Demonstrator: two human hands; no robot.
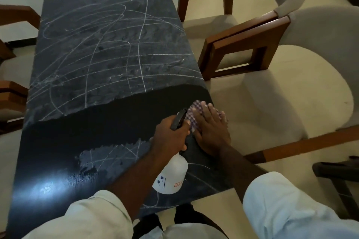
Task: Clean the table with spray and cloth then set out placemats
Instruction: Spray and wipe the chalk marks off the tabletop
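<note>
Chairs [11, 91] with brown wooden arms are seen well to the left of the left hand, cut by the frame edge. A dark table [101, 48] is spread ahead of both hands; beyond them its top is covered with pale chalk-like scribbles and smears. A clean black band is drawn across the top from its left edge to the hands, and a smaller patch of marks [114, 158] is left just beside the left forearm.

The left hand [171, 134] is curled round the neck of a spray bottle [171, 176] – the white body is hung below the fist, over the table, and the black trigger head is pointed away from the person. Whether a finger is laid on the trigger cannot be told for sure.

Just to the right of that fist, a checked cloth [191, 111] is pressed to the table's right edge under the right hand [210, 130], whose fingers are laid out straight and flat on it. The two hands are set side by side, seemingly touching. Pale sleeves [93, 215] are rolled above both forearms.

To the right of the right hand, two upholstered chairs [291, 93] with wooden frames are placed – pulled back from the table.
</note>
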